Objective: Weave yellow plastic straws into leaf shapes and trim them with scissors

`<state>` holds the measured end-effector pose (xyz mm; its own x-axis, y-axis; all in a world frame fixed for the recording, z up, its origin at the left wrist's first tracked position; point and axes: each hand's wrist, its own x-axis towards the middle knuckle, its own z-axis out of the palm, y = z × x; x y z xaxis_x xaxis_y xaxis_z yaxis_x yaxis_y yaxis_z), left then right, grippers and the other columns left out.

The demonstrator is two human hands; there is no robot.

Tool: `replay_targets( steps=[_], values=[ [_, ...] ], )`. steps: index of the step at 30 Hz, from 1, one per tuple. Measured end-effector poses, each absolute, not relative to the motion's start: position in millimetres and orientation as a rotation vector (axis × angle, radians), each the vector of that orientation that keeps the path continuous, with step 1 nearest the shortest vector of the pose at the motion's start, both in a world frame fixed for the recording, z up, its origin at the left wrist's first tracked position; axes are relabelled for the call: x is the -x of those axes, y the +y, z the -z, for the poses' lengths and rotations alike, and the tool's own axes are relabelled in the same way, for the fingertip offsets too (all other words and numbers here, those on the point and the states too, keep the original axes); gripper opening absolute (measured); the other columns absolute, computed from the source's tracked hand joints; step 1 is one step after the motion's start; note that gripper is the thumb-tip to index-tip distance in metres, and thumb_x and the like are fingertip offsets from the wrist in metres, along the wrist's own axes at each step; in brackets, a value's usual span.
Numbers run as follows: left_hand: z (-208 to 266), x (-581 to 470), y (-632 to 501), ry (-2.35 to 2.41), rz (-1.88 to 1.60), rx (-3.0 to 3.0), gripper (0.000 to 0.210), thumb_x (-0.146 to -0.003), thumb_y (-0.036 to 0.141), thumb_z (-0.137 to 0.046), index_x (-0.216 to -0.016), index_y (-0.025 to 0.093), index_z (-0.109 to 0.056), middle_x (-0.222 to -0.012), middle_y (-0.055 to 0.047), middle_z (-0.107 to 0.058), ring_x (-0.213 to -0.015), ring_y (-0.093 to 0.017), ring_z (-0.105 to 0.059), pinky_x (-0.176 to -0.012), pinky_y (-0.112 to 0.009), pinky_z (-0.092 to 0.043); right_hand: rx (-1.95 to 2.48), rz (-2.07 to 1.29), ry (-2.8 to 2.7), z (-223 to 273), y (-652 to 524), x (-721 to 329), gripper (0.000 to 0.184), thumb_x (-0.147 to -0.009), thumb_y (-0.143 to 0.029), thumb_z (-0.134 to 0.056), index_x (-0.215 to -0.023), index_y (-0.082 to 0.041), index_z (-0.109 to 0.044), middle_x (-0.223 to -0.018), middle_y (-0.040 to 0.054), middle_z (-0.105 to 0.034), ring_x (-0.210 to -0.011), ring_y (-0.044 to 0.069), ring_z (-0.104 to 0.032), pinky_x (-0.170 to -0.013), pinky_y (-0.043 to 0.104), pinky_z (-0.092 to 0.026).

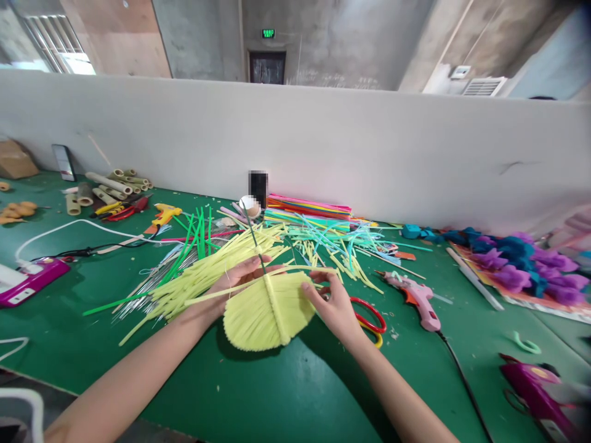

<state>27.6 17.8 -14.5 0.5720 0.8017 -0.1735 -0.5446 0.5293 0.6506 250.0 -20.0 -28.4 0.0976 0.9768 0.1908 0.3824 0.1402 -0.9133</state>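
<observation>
A pale yellow-green leaf (pixel 295 307) made of pipe cleaners, with a fuzzy midrib and a dark stem (pixel 250 229), is held up above the table. My left hand (pixel 235 280) is closed around the leaf's upper left, by the stem, with some fingers hidden behind it. A yellow-green pipe cleaner (pixel 207 297) lies slantwise across the stem, just over the leaf's top. At the right edge of the leaf, my right hand (pixel 333 304) pinches with thumb and fingers, close to that pipe cleaner's right end.
Yellow-green pipe cleaners (pixel 184 289) lie heaped behind the leaf. Red-and-yellow scissors (pixel 372 317) and a pink glue gun (pixel 418 298) with a cord are on the right. Purple and blue flowers (pixel 517 261), a yellow glue gun (pixel 166 214), bamboo pieces (pixel 117 184) and a purple power strip (pixel 34 282) stand farther out.
</observation>
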Motion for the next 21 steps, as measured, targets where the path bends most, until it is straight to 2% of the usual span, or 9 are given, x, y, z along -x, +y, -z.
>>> replay_targets(
  steps=[2, 4, 7, 11, 14, 16, 17, 19, 21],
  values=[
    [13, -28, 17, 0.523, -0.798, -0.567, 0.021, -0.085, 0.035, -0.063, -0.101, 0.023, -0.059, -0.107, -0.003, -0.073, -0.109, -0.028, -0.064, -0.098, -0.043, -0.045, 1.284, -1.085, -1.373, 25, -22, -246, 0.043, -0.079, -0.05, -0.063, -0.107, -0.018, -0.058, -0.1, 0.0078, -0.065, -0.08, 0.019, -0.062, -0.068, 0.03, -0.051],
    [11, -29, 15, 0.559, -0.767, -0.575, 0.026, -0.082, 0.036, -0.066, -0.103, 0.022, -0.058, -0.112, -0.007, -0.07, -0.106, -0.028, -0.065, -0.101, -0.046, -0.042, 1.167, -1.353, -1.339, 22, -26, -241, 0.044, -0.08, -0.052, -0.063, -0.108, -0.018, -0.062, -0.096, 0.0075, -0.068, -0.085, 0.022, -0.065, -0.074, 0.032, -0.052],
    [11, -32, 14, 0.599, -0.769, -0.595, 0.028, -0.083, 0.039, -0.064, -0.104, 0.022, -0.057, -0.112, -0.008, -0.07, -0.101, -0.028, -0.067, -0.102, -0.048, -0.041, 1.132, -1.481, -1.281, 21, -34, -234, 0.042, -0.079, -0.051, -0.065, -0.105, -0.018, -0.068, -0.094, 0.0072, -0.072, -0.085, 0.023, -0.067, -0.074, 0.034, -0.053],
    [18, -36, 15, 0.605, -0.76, -0.595, 0.03, -0.083, 0.042, -0.063, -0.106, 0.023, -0.061, -0.107, -0.005, -0.072, -0.1, -0.029, -0.067, -0.095, -0.046, -0.045, 1.082, -1.441, -1.106, 23, -39, -227, 0.041, -0.079, -0.05, -0.066, -0.107, -0.02, -0.068, -0.095, 0.0073, -0.073, -0.08, 0.024, -0.069, -0.072, 0.035, -0.055],
    [23, -36, 14, 0.629, -0.704, -0.667, 0.034, -0.081, 0.042, -0.063, -0.103, 0.017, -0.066, -0.108, -0.009, -0.072, -0.107, -0.033, -0.062, -0.095, -0.046, -0.045, 1.056, -1.335, -0.962, 22, -38, -225, 0.043, -0.081, -0.049, -0.064, -0.112, -0.02, -0.064, -0.099, 0.0081, -0.072, -0.082, 0.025, -0.069, -0.068, 0.035, -0.056],
    [25, -36, 11, 0.632, -0.788, -0.748, 0.031, -0.076, 0.033, -0.07, -0.101, 0.016, -0.069, -0.109, -0.01, -0.071, -0.111, -0.031, -0.06, -0.096, -0.041, -0.044, 1.068, -1.236, -0.897, 21, -37, -226, 0.045, -0.082, -0.05, -0.063, -0.116, -0.02, -0.061, -0.102, 0.0089, -0.072, -0.084, 0.026, -0.069, -0.066, 0.035, -0.056],
    [25, -36, 8, 0.604, -0.781, -0.808, 0.034, -0.07, 0.023, -0.075, -0.102, 0.016, -0.069, -0.11, -0.01, -0.071, -0.112, -0.031, -0.06, -0.096, -0.04, -0.044, 1.078, -1.178, -0.881, 21, -37, -226, 0.046, -0.082, -0.051, -0.061, -0.117, -0.02, -0.06, -0.104, 0.0094, -0.071, -0.085, 0.026, -0.069, -0.066, 0.035, -0.057],
    [26, -38, 3, 0.518, -0.704, -0.92, 0.052, -0.059, 0.008, -0.079, -0.109, 0.017, -0.068, -0.113, -0.011, -0.07, -0.113, -0.031, -0.059, -0.097, -0.04, -0.044, 1.098, -1.062, -0.884, 20, -37, -227, 0.045, -0.084, -0.051, -0.059, -0.116, -0.02, -0.06, -0.108, 0.0095, -0.07, -0.09, 0.027, -0.067, -0.069, 0.035, -0.057],
    [27, -41, -1, 0.452, -0.673, -0.945, 0.06, -0.06, 0.007, -0.079, -0.117, 0.02, -0.064, -0.117, -0.01, -0.068, -0.115, -0.031, -0.058, -0.097, -0.041, -0.044, 1.119, -0.991, -0.935, 19, -38, -225, 0.041, -0.086, -0.051, -0.056, -0.113, -0.021, -0.06, -0.11, 0.0086, -0.069, -0.095, 0.026, -0.066, -0.075, 0.035, -0.056]
  ],
)
